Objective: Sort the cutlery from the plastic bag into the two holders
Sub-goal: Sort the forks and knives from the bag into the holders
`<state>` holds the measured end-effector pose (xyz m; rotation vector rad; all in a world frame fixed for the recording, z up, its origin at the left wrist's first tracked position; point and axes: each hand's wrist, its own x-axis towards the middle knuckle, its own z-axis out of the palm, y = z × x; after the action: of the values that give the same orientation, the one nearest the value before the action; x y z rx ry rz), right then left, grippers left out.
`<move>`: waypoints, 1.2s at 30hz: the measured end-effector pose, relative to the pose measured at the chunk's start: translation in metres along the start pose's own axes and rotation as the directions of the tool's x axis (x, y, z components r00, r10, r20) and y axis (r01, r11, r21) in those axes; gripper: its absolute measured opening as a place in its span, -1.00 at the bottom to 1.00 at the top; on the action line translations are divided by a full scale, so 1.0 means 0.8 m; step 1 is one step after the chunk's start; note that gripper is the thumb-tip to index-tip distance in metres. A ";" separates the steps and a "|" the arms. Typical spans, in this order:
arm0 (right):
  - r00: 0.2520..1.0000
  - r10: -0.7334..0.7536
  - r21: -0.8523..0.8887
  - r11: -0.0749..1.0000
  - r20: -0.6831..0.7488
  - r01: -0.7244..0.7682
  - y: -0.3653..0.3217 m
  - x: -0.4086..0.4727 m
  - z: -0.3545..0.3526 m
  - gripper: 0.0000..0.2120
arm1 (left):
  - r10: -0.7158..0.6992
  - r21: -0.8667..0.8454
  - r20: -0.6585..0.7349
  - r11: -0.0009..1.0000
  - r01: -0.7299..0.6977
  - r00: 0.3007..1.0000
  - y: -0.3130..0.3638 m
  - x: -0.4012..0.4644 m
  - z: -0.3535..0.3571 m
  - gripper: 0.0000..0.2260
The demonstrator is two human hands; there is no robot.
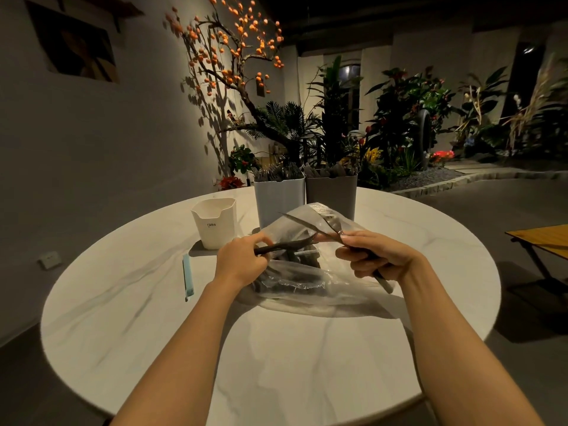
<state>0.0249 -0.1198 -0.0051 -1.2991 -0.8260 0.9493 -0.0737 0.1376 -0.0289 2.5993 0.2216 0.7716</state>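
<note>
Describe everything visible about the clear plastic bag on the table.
The plastic bag is clear, thin and crinkled, lying slumped on the white round table before the two holders. Its mouth stands open upward, with a printed label near the top edge. Dark cutlery shows through its lower part. The left hand and right hand hold dark utensils just above it.

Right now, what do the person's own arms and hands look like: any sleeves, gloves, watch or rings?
Both forearms are bare up to the bottom edge of the head view: no sleeves show. The left hand and right hand are bare, with no gloves. No watch, bracelet or ring is visible on either wrist or on the fingers that show. The dim light makes finer markings impossible to tell.
</note>
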 end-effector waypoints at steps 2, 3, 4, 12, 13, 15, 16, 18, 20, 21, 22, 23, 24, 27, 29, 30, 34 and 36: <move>1.000 0.007 -0.007 1.000 -0.027 -0.007 0.001 0.001 0.001 -0.47 | -0.006 -0.005 -0.015 1.000 0.006 1.000 -0.001 0.000 0.000 -0.78; 1.000 0.008 -0.017 1.000 -0.026 -0.008 0.001 0.001 0.001 -0.47 | -0.010 -0.008 -0.021 1.000 0.010 1.000 -0.002 0.000 0.000 -0.80; 1.000 0.004 -0.034 0.999 -0.007 -0.005 0.002 0.002 0.000 -0.47 | -0.019 -0.013 -0.027 1.000 0.018 0.999 -0.002 0.000 0.001 -0.82; 0.995 0.050 -0.028 0.998 0.091 -0.047 0.004 0.003 -0.004 -0.48 | -0.143 -0.081 -0.038 0.987 0.140 0.989 -0.004 0.000 0.000 -0.91; 0.996 0.057 -0.041 0.998 0.069 -0.054 0.004 0.002 -0.003 -0.52 | -0.155 -0.079 -0.036 0.985 0.151 0.987 -0.004 0.000 0.000 -0.90; 0.997 0.072 -0.055 0.996 0.034 -0.070 0.004 0.003 -0.002 -0.56 | -0.163 -0.079 -0.003 0.983 0.163 0.987 -0.002 0.000 0.001 -0.85; 0.997 0.081 -0.049 0.996 0.019 -0.080 0.004 0.003 -0.002 -0.56 | -0.167 -0.085 0.015 0.982 0.168 0.986 -0.001 0.001 0.002 -0.85; 0.995 0.095 -0.015 0.995 -0.004 -0.095 0.003 0.002 -0.003 -0.58 | -0.184 -0.097 0.036 0.977 0.187 0.982 0.001 0.003 0.002 -0.87; 0.996 0.086 0.011 0.996 0.000 -0.086 0.004 0.003 -0.004 -0.67 | -0.218 -0.109 0.050 0.969 0.222 0.975 0.001 0.004 0.001 -0.88; 0.997 0.079 0.019 0.997 -0.005 -0.078 0.004 0.003 -0.005 -0.71 | -0.233 -0.105 0.055 0.966 0.238 0.971 0.001 0.004 0.001 -0.86; 0.997 0.070 0.025 0.997 -0.017 -0.069 0.006 0.003 -0.006 -0.74 | -0.244 -0.095 0.057 0.964 0.249 0.968 0.001 0.004 0.001 -0.83; 0.998 0.056 0.028 0.998 -0.036 -0.055 0.007 0.004 -0.008 -0.76 | -0.250 -0.082 0.058 0.964 0.254 0.966 0.000 0.004 0.001 -0.81; 0.997 0.038 0.020 0.999 -0.064 -0.037 0.007 0.004 -0.009 -0.76 | -0.257 -0.073 0.055 0.963 0.261 0.965 0.000 0.004 0.001 -0.80; 0.988 -0.024 -0.040 0.999 -0.155 0.018 0.006 0.005 -0.010 -0.76 | -0.295 -0.067 0.001 0.953 0.295 0.955 0.003 0.002 -0.003 -0.80; 0.985 -0.051 -0.056 0.998 -0.164 0.042 0.004 0.004 -0.009 -0.76 | -0.289 -0.077 -0.047 0.955 0.285 0.956 0.003 0.001 -0.004 -0.79; 0.988 -0.054 -0.055 0.997 -0.141 0.047 0.003 0.003 -0.010 -0.76 | -0.279 -0.089 -0.060 0.958 0.273 0.959 0.005 0.000 -0.005 -0.78; 0.998 -0.019 -0.065 0.998 -0.059 0.015 0.002 -0.001 -0.013 -0.69 | -0.276 -0.160 -0.083 0.952 0.260 0.958 0.008 0.002 -0.004 -0.75; 0.997 0.002 -0.085 0.996 -0.080 -0.009 0.003 -0.001 -0.013 -0.68 | -0.296 -0.149 -0.094 0.948 0.280 0.951 0.008 0.002 -0.003 -0.77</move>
<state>0.0335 -0.1245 -0.0086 -1.4043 -0.8090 0.8687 -0.0734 0.1334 -0.0233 2.3278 0.5524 0.7996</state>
